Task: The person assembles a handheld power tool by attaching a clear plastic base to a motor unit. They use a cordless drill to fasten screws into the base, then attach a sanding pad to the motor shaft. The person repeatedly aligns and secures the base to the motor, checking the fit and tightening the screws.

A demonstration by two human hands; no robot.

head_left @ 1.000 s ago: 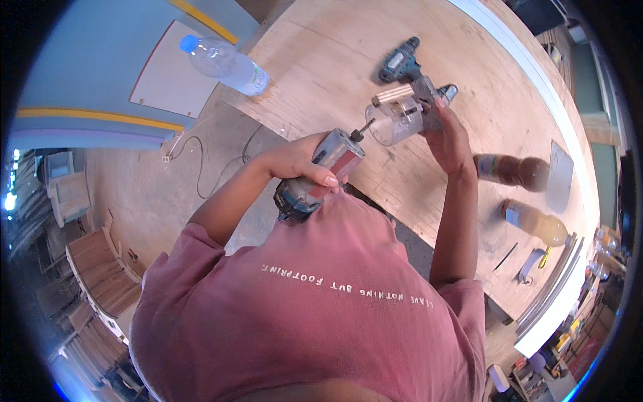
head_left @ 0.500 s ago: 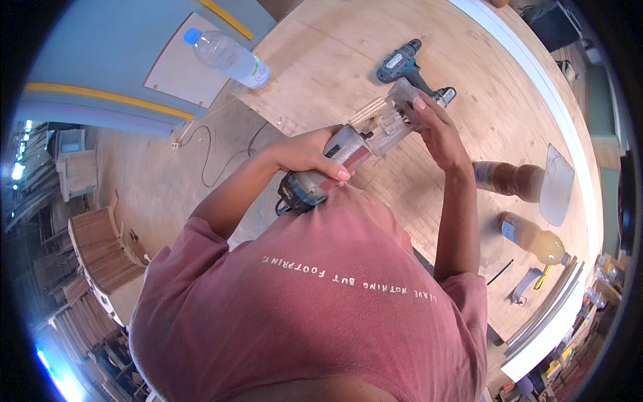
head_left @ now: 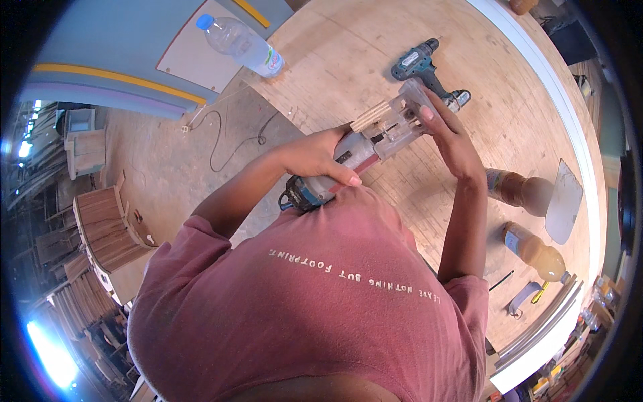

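A trim router (head_left: 316, 192), with a dark end cap and a grey and red body, lies slantwise against the front of my shirt. My left hand (head_left: 315, 157) wraps round its body, thumb along the near side. At the far end is a clear plastic router base (head_left: 410, 110), with a narrow metal shaft visible inside. My right hand (head_left: 459, 144) grips the outer end of this base, thumb on the near face and fingers partly hidden behind it. Just beyond the base, a teal and black cordless drill (head_left: 416, 63) rests on its side on the wooden workbench (head_left: 328, 53).
A water bottle (head_left: 244, 48) lies at the far left. To the right are two bottles of brownish liquid (head_left: 526, 189) (head_left: 536, 251), a grey flat plate (head_left: 563, 206) and a yellow-handled tool (head_left: 540, 293). A dark cable (head_left: 220, 137) trails over the floor.
The whole view has shifted slightly, so the bench things appear further right. The router has rolled a little, showing more of the base's inside. Both hands keep their hold.
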